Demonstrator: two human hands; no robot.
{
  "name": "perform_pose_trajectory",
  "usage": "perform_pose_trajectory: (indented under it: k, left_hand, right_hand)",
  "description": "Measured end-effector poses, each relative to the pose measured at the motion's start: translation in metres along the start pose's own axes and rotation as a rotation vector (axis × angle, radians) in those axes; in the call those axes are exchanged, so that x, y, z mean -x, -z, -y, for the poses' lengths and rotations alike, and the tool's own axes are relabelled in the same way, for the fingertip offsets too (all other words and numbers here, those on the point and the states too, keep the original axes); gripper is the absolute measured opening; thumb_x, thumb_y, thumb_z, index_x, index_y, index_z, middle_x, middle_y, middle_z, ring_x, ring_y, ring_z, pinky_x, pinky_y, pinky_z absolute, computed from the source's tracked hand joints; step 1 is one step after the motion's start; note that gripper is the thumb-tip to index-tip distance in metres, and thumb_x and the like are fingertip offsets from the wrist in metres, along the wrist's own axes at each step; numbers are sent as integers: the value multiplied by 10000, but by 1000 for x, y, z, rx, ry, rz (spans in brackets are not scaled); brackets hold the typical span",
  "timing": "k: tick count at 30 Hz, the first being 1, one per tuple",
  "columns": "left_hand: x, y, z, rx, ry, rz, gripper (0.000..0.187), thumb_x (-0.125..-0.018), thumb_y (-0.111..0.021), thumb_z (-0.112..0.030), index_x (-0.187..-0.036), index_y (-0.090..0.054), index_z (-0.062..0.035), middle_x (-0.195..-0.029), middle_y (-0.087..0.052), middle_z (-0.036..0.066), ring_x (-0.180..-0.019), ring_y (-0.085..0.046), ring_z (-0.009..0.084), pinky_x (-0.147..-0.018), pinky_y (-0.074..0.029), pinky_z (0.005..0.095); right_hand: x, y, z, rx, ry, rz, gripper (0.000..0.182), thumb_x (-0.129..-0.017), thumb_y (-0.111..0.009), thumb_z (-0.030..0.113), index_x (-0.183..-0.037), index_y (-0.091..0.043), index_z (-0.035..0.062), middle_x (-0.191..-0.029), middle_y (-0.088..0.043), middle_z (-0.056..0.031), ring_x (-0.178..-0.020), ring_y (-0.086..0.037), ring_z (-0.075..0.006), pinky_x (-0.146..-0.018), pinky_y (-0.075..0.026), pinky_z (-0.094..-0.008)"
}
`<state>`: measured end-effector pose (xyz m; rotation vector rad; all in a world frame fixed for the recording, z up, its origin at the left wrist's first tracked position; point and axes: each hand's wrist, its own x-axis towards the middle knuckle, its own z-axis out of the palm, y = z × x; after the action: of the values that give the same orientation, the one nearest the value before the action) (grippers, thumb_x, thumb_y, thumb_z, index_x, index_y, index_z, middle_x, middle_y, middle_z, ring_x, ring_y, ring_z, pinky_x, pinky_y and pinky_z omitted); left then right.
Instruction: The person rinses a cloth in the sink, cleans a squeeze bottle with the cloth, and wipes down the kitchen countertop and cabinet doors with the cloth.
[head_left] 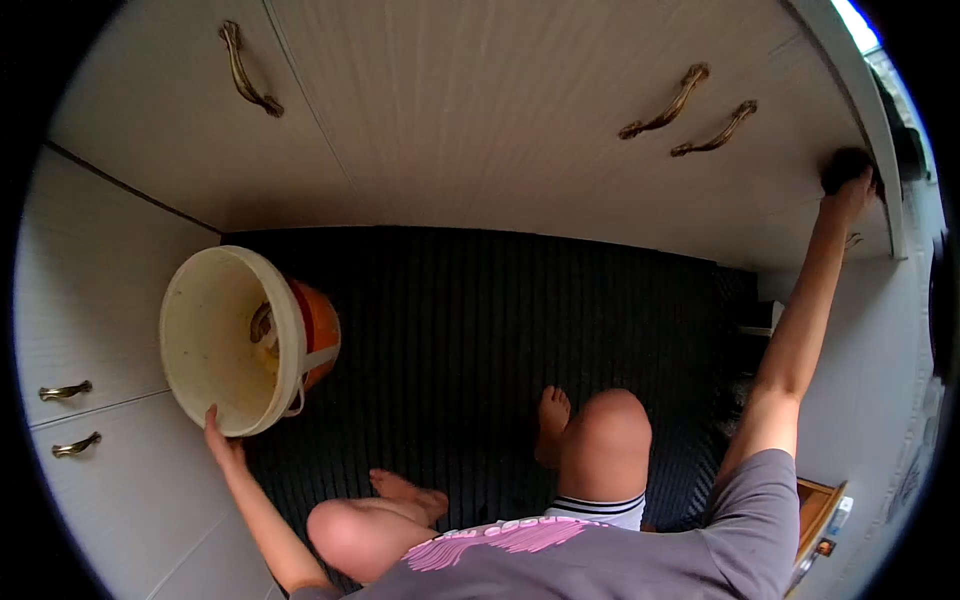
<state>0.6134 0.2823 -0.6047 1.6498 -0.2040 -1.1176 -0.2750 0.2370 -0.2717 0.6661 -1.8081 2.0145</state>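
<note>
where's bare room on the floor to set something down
The widest bare patch of black ribbed floor mat lies right of the white-and-orange plastic bucket, between the pale wood-grain cabinet fronts and the bare feet. It's crowded by the bucket's near side, where the left hand is, and around the bent legs.

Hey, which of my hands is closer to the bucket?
Left. Your left hand is at the bucket, gripping its near rim; your right hand is far across, at a dark object by the cupboard.
</note>
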Motion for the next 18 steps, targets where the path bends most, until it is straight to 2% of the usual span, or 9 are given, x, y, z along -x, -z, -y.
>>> perform_pose_trajectory:
  k: [2, 4, 6, 7, 8, 11, 14, 17, 18]
  left_hand:
    - [-10, 15, -1, -21, -10, -10, 594, -818, -658, -291, -1300, -455, -8, -1255, -523, 147, -1133, -522, 310, -938, -447, 430]
    - [-20, 27, 1, 85, 3, 83, 516, -784, -655, -220, -1233, -504, -15, -1213, -549, 125, -1087, -547, 289, -907, -469, 411]
    - [-24, 38, 0, 117, -27, 124, 489, -765, -654, -186, -1203, -520, -15, -1195, -557, 113, -1070, -553, 276, -899, -472, 405]
    - [-20, 48, -4, 153, -53, 131, 470, -740, -652, -155, -1173, -534, -17, -1171, -567, 100, -1042, -560, 262, -892, -476, 394]
    - [-13, 65, -12, 109, -98, -11, 494, -734, -654, -186, -1177, -533, -5, -1138, -577, 115, -1038, -562, 271, -901, -473, 405]
    - [12, 134, -39, -47, -96, 6, 565, -738, -656, -274, -1192, -516, 29, -1116, -573, 144, -1051, -561, 285, -908, -472, 422]
    - [44, 225, -37, -96, -133, -110, 596, -747, -645, -314, -1202, -499, 42, -1116, -572, 157, -1051, -566, 300, -884, -488, 429]
    - [88, 303, -13, -85, -113, -322, 590, -750, -634, -319, -1205, -499, 33, -1101, -584, 150, -1042, -573, 305, -870, -494, 428]
    - [107, 329, -2, -72, -112, -357, 592, -750, -634, -323, -1207, -500, 30, -1106, -583, 150, -1040, -573, 305, -870, -492, 428]
  right_hand:
    - [12, -13, 1, -2, 196, 108, 633, -937, -522, 376, -1456, -297, 91, -1487, -287, -178, -1331, -350, -366, -1090, -341, -463]
    - [61, -39, 31, -81, 235, 94, 745, -891, -614, 341, -1424, -271, -50, -1435, -331, -256, -1319, -366, -384, -1117, -296, -427]
    - [71, -59, 39, -124, 288, 74, 738, -849, -682, 299, -1350, -344, -125, -1323, -456, -293, -1243, -465, -367, -1048, -377, -422]
    - [76, -65, 41, -62, 328, 80, 695, -844, -688, 293, -1320, -387, -116, -1259, -514, -272, -1181, -509, -364, -1004, -407, -423]
    - [83, -73, 44, 9, 368, 92, 653, -840, -694, 287, -1289, -431, -107, -1195, -572, -250, -1119, -552, -361, -961, -436, -423]
    - [113, -92, 55, 121, 697, 53, 548, -830, -706, 280, -1185, -520, -94, -1048, -635, -218, -944, -607, -352, -877, -470, -418]
    - [174, -124, 67, 15, 1060, 6, 471, -816, -696, 273, -1185, -572, 8, -1204, -591, -140, -985, -581, -301, -880, -450, -489]
    - [261, -144, 99, 245, 1002, 186, 634, -727, -698, 173, -1325, -499, 106, -1418, -399, -170, -1320, -326, -371, -1053, -246, -582]
    - [277, -157, 106, 214, 1063, 196, 629, -722, -692, 163, -1319, -503, 105, -1418, -405, -152, -1319, -331, -359, -1048, -250, -579]
